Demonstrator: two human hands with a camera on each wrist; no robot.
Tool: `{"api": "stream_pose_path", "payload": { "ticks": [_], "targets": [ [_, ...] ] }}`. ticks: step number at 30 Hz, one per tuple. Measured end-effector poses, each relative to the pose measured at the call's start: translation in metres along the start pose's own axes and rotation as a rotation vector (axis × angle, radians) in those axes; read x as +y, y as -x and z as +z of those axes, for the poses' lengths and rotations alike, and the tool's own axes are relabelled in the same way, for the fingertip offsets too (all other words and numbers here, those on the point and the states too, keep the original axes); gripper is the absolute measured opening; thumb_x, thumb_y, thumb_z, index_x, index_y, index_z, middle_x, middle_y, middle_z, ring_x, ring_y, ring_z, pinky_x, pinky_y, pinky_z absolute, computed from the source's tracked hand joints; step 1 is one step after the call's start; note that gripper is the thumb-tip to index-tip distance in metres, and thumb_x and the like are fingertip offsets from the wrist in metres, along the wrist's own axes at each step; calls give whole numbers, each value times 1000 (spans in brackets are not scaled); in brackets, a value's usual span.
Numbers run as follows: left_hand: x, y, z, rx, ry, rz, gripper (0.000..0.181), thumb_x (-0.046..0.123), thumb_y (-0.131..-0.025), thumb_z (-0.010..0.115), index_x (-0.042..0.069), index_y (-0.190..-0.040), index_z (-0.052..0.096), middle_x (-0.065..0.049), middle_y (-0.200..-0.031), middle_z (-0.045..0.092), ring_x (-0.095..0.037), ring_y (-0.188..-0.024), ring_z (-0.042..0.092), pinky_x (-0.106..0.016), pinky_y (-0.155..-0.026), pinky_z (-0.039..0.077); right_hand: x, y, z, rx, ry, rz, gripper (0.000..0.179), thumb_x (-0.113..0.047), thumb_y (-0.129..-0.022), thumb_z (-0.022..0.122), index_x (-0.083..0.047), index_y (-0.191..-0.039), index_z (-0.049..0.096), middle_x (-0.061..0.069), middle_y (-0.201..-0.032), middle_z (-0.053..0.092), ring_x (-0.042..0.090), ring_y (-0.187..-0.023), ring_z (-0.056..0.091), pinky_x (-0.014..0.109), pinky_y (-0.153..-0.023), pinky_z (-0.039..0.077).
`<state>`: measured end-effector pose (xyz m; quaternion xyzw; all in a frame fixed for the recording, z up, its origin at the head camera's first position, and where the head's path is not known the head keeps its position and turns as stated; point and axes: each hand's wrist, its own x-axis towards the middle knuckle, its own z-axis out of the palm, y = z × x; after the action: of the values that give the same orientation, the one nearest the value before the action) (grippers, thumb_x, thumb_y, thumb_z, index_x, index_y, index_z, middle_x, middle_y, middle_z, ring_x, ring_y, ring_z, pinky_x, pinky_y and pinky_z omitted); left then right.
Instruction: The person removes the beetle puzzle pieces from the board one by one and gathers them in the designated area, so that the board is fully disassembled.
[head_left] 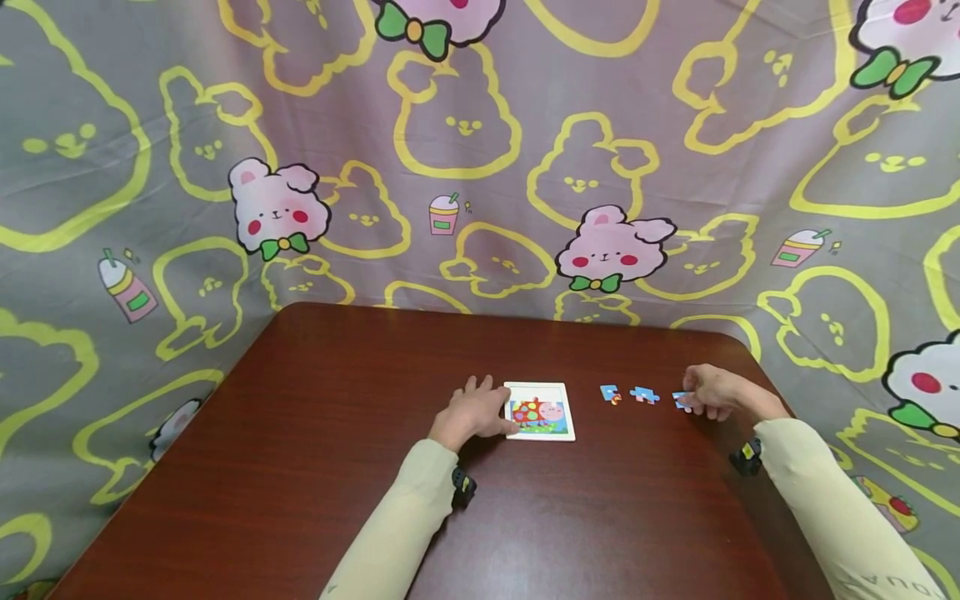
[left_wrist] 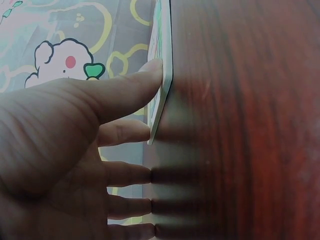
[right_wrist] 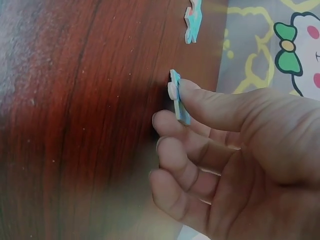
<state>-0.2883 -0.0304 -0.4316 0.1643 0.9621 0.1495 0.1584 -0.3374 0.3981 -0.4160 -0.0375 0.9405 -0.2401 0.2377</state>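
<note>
A white-framed jigsaw board (head_left: 539,437), partly filled with a picture of a pink-faced, red-spotted figure, lies on the table. My left hand (head_left: 474,412) rests at its left side. In the left wrist view the thumb (left_wrist: 132,90) lies on the board's edge, and the other fingers reach out straight to the tabletop. To the right, my right hand (head_left: 711,392) pinches a blue puzzle piece (right_wrist: 180,105) between thumb and forefinger, low over the table. Its other fingers are bent. Two more blue puzzle pieces, one left (head_left: 610,394) and one middle (head_left: 643,395), lie between the board and that hand.
The dark red-brown wooden table (head_left: 337,400) has rounded far corners. A grey cloth (head_left: 480,192) printed with yellow outlines and white bunny faces hangs behind it and along the sides.
</note>
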Motion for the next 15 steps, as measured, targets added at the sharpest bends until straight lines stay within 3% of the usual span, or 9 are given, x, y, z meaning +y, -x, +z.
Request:
{"api": "stream_pose_path", "payload": {
  "ticks": [8, 15],
  "targets": [
    [0, -1, -1, 3, -5, 1, 69, 47, -92, 65, 21, -151, 41, -17, -162, 24, -44, -150, 14, -58, -119, 20, -3, 0, -2, 47, 74, 4, 31, -23, -93, 68, -1, -97, 47, 4, -67, 55, 14, -51, 50, 28, -48, 47],
    [0, -1, -1, 4, -12, -5, 70, 48, -91, 65, 20, -151, 41, -17, -162, 25, -44, -150, 15, -57, -119, 21, -30, 3, 0, 82, 43, -115, 28, -25, -99, 60, -1, -108, 51, 8, -73, 58, 16, -53, 51, 31, -49, 45]
  ]
}}
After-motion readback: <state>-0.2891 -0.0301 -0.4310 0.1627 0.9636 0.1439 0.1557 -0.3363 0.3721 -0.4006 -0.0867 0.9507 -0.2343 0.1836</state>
